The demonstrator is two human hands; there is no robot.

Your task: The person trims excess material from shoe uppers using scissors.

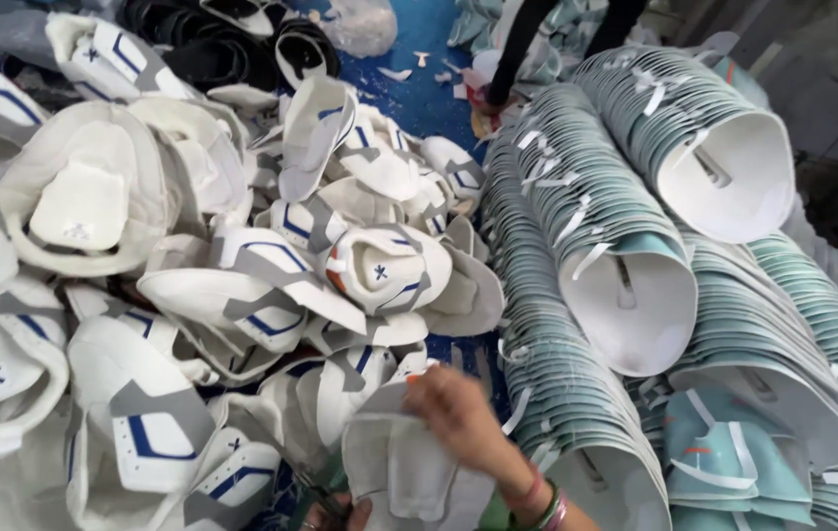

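Gripping a white shoe upper [409, 477], right hand [458, 413] palm-down (fingers curled); left hand [335, 513] pinching scissors [316, 487].

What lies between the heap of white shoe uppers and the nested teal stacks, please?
In the head view, a strip of blue floor strewn with small white scraps separates the white uppers from the teal stacks.

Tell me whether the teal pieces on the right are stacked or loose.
Stacked: the teal pieces sit nested in long leaning rows.

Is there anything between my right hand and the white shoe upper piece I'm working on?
Nothing visible stands between them: the right hand already rests on the top edge of the white shoe upper piece. The left hand sits at its lower left edge, mostly out of frame. The pile of white uppers lies behind it.
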